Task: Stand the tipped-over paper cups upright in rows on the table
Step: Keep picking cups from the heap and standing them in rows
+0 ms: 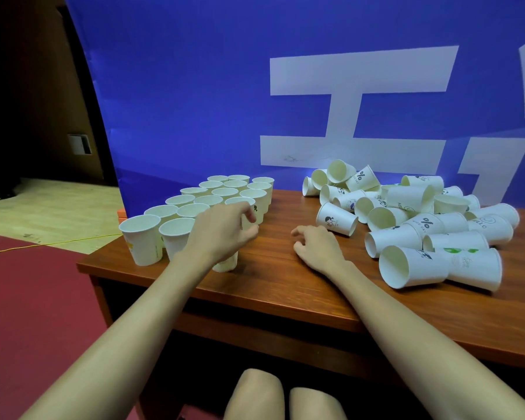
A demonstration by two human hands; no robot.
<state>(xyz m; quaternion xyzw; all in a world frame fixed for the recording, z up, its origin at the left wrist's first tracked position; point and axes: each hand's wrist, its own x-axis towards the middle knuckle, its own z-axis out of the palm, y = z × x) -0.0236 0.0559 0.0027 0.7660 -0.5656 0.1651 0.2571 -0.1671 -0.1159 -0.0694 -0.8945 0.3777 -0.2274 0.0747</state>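
At far left, the upright white paper cups [206, 204] stand in rows on the brown wooden table [273, 268], mouths up, close together. My left hand [222, 234] is curled around a white paper cup [225, 263] at the near end of the right-hand row; the hand hides most of it, so I cannot tell whether the fingers clamp it or merely rest around it. I judge this the placing step: set the base flat, in line with its neighbours, and let go straight upward (a sideways brush would topple the light cups alongside). At centre, my right hand [315, 244] lies on the table, fingers loosely bent and empty. At right, the heap of tipped-over white paper cups [422, 219] lies on its sides, some printed, well apart from the rows. I judge the nearest cartoon-printed cup [335, 219] the easiest next pick.
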